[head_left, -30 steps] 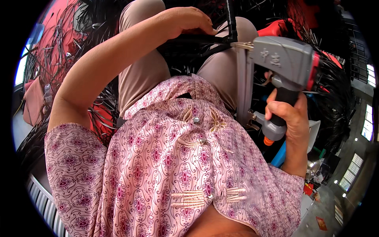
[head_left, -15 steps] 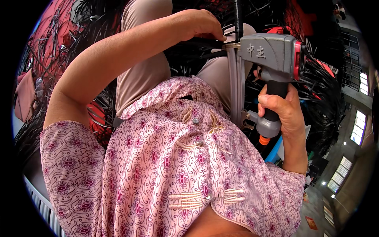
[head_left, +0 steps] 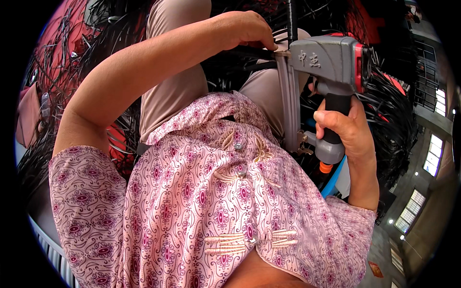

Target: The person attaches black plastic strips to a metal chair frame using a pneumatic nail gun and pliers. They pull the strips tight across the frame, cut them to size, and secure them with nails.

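My right hand (head_left: 348, 126) is wrapped round the black grip of a grey air nail gun (head_left: 322, 58) with red trim at its back. The gun's long metal magazine slants down towards my lap, and an orange fitting sits at the grip's lower end. Beside the gun's nose, my left hand (head_left: 252, 30) is bent down with its fingers pressed together on black flat strip (head_left: 242, 54); its fingertips are partly hidden. A thin black-wrapped bar (head_left: 292, 21) stands just beyond the nose.
Tangled black strips (head_left: 108, 57) hang and lie on both sides, over red material (head_left: 60, 31). My knees (head_left: 177, 81) are under the work. A blue and white thing (head_left: 340, 178) shows behind my right forearm. Windows and lights line the hall at right.
The nail gun has tilted a little, its grip end and my right hand shifting slightly right. My left hand has barely moved.
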### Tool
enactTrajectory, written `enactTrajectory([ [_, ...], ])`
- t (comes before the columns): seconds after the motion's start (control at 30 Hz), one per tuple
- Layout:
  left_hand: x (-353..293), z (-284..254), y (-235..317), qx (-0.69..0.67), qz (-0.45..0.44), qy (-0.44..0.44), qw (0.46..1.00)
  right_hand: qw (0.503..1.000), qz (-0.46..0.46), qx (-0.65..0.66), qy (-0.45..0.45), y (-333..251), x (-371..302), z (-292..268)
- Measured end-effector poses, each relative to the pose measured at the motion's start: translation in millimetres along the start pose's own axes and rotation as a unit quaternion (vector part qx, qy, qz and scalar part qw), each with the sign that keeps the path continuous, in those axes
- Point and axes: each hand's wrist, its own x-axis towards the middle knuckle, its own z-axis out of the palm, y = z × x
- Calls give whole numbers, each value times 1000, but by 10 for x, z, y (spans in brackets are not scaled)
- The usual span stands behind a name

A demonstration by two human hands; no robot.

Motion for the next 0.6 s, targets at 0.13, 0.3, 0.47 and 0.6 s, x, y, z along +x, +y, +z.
enactTrajectory([
  [0.13,102,-7,-91,-1,14,10,1000,998,2,-58,-25,-80,21,-5],
  [0.3,131,6,-130,34,37,20,999,994,17,-105,-38,-186,86,-30],
  [0.47,208,-10,-131,45,9,-1,999,989,1,-137,-57,-217,145,-117],
  [0.6,170,27,-21,87,19,-24,996,998,15,-52,-11,-196,40,-288],
])
